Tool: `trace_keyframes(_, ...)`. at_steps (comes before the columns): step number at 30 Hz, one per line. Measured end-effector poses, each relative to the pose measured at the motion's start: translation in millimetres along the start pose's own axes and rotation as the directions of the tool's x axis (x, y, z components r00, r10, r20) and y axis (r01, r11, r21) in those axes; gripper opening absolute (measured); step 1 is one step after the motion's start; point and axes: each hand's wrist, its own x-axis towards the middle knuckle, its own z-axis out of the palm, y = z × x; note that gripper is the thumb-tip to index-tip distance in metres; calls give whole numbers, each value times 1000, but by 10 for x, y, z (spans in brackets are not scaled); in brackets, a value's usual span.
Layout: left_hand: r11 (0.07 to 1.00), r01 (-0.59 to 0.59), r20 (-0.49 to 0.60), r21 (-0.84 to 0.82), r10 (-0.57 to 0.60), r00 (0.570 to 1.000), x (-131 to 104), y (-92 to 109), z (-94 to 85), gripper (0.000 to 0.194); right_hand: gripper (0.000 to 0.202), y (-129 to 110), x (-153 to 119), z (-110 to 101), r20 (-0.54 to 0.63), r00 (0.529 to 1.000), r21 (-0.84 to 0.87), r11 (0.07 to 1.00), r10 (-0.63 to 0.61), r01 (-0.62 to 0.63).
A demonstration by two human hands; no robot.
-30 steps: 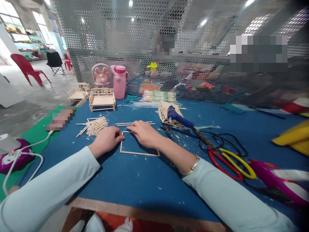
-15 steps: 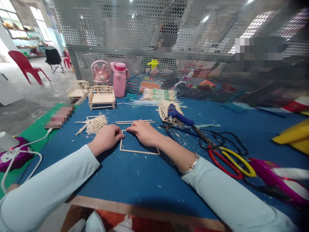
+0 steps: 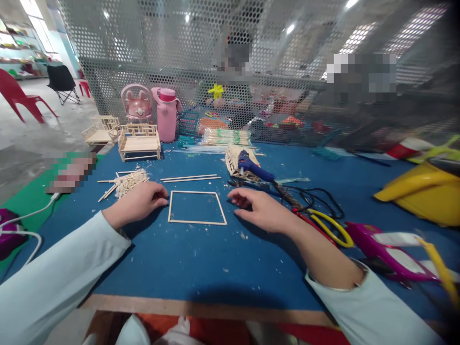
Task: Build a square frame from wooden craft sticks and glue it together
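A rectangular frame of thin wooden sticks (image 3: 197, 222) lies flat on the blue tabletop between my two hands. Just off its left side rests my left hand (image 3: 138, 203), fingers curled, with a gap between thumb and forefinger and nothing visible in it. My right hand (image 3: 266, 208) is to the right of the frame, thumb and fingers apart, holding nothing. Behind the frame lie two loose sticks (image 3: 190, 178) side by side. A pile of short stick pieces (image 3: 131, 183) sits beyond my left hand.
Two small stick-built benches (image 3: 140, 143) stand at back left by a pink bottle (image 3: 167, 115). A blue glue gun (image 3: 257, 168) lies on a stick-built piece (image 3: 233, 160). Yellow-and-red-handled scissors (image 3: 332, 227), a cable and a purple tape dispenser (image 3: 391, 254) lie right. Mesh stands behind.
My right hand has left the stick frame and moved right, its fingers now apart. My left hand has drawn back slightly from the frame's left corner. The view has shifted to the right.
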Motion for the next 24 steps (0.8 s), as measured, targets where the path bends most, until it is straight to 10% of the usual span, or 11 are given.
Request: trace_keyframes(24, 995, -77, 28, 70, 75, 997, 6, 9, 26, 16, 14, -88, 71, 126, 65, 998, -52, 998, -22, 26)
